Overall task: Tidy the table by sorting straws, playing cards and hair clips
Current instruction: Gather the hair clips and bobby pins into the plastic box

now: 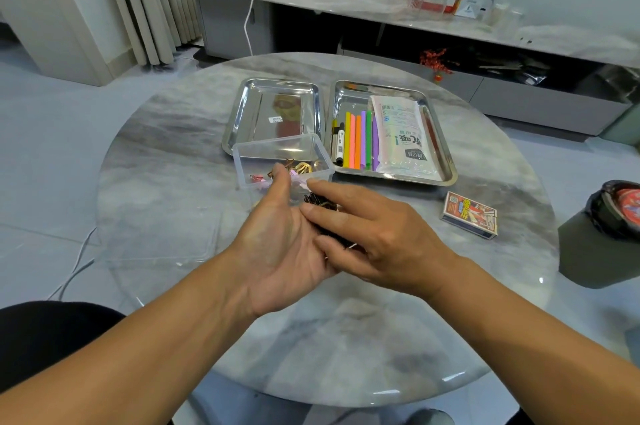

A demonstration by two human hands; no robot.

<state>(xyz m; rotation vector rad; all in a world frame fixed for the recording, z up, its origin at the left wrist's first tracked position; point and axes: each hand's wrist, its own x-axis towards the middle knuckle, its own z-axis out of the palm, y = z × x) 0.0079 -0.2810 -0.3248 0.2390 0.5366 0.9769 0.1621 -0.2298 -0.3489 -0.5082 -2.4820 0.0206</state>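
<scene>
**Dark hair clips cupped between two hands above the desk**

The left hand (277,244) lies palm up over the round marble desk (166,203), its fingers relaxed and straight. A bunch of dark hair clips (320,205) rests across that palm, partly hidden. The right hand (377,237) reaches over from the right, its straight fingers (332,189) pressing on the bunch. Just beyond the hands stands a clear plastic box (242,154) with a few more clips inside. Coloured straws (356,140) lie in the right steel tray (446,161); the left tray (242,102) sits beside it. A playing card pack (471,215) lies on the desk to the right.
</scene>
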